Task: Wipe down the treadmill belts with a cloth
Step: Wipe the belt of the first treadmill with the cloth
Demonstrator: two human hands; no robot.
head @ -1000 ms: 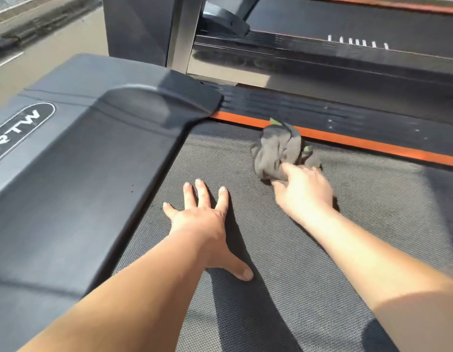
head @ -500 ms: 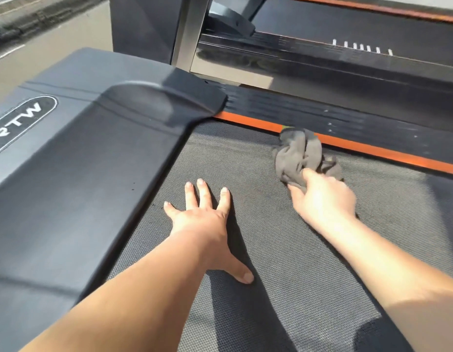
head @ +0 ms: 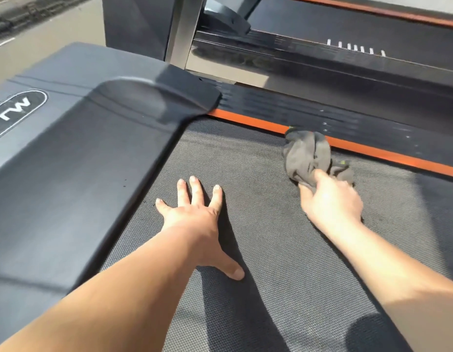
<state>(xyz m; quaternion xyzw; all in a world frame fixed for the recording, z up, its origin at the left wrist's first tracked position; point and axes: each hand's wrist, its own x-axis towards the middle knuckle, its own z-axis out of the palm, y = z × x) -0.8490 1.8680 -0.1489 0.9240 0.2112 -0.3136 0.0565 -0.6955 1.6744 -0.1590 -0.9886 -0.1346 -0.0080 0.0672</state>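
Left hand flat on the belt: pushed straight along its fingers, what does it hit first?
Left hand has bare belt ahead, then likely the corner of the cover beside the orange rail; depth unclear.

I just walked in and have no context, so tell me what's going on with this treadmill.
A person is bent over the treadmill belt to wipe it. The right hand grips a bunched grey cloth pressed on the belt at its far edge, with the cloth's tip overlapping the orange strip. The left hand rests flat on the belt, fingers spread, close to the dark motor cover.
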